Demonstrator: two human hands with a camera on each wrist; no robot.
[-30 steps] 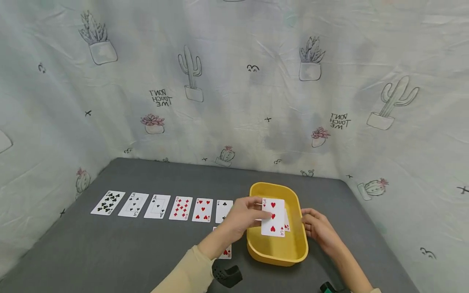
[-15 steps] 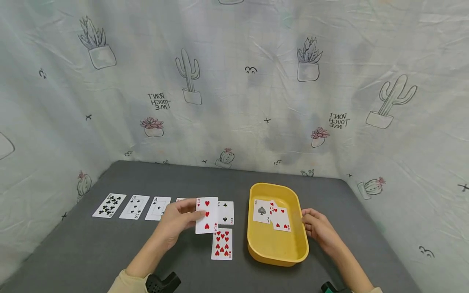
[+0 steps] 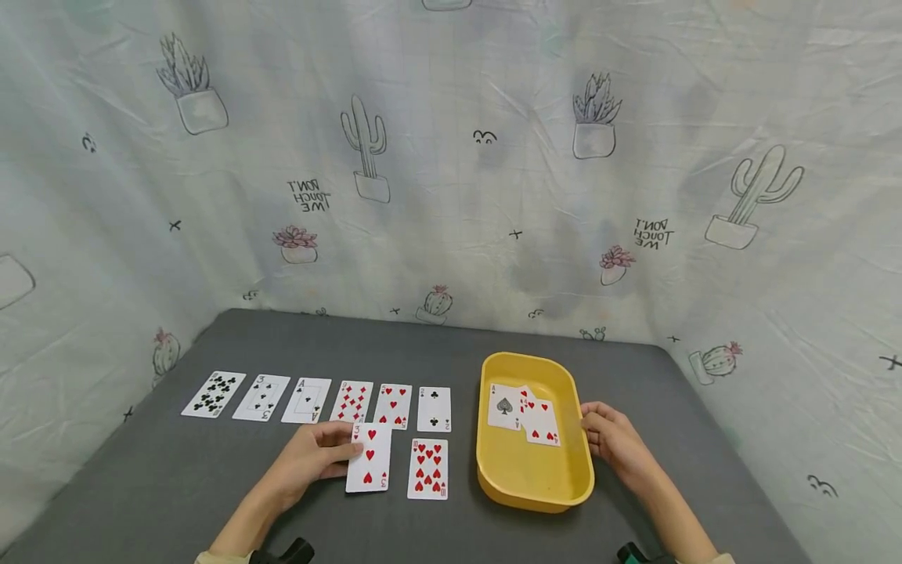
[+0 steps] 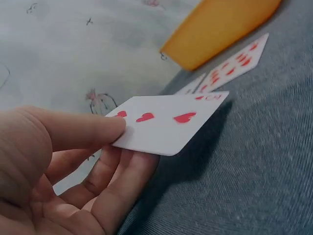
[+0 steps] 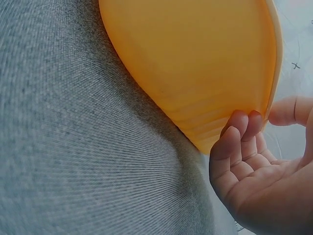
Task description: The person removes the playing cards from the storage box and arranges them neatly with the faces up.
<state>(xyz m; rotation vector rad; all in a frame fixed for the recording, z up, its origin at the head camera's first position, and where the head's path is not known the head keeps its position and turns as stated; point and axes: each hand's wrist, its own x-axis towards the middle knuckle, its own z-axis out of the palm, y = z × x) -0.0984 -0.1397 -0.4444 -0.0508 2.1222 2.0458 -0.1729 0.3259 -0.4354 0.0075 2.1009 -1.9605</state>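
From where I watch, the biggest thing is the cactus-print cloth (image 3: 451, 157) hung behind and to both sides, and below it the grey table (image 3: 211, 486). On the right part of the table stands the yellow tub (image 3: 533, 482), with an ace of spades (image 3: 504, 406) and a red four (image 3: 541, 422) lying face up inside it, the four overlapping the ace. My right hand (image 3: 615, 442) sits against the tub's right wall; in the right wrist view its fingers (image 5: 238, 128) are curled together with the tips touching the outside of the wall just under the rim, and the thumb is up by the rim, though I cannot tell whether it presses there. My left hand (image 3: 310, 457) is left of the tub, pinching the three of hearts (image 3: 369, 468) at its left edge, thumb on the face and fingers beneath; the left wrist view shows the card tilted, far end low by the cloth and the held end raised. It lies just beside the ten of hearts (image 3: 427, 468), which is flat on the table. Behind both runs a row of six face-up cards (image 3: 317, 399), from a club card at the left end to the two of clubs (image 3: 434, 409) nearest the tub.
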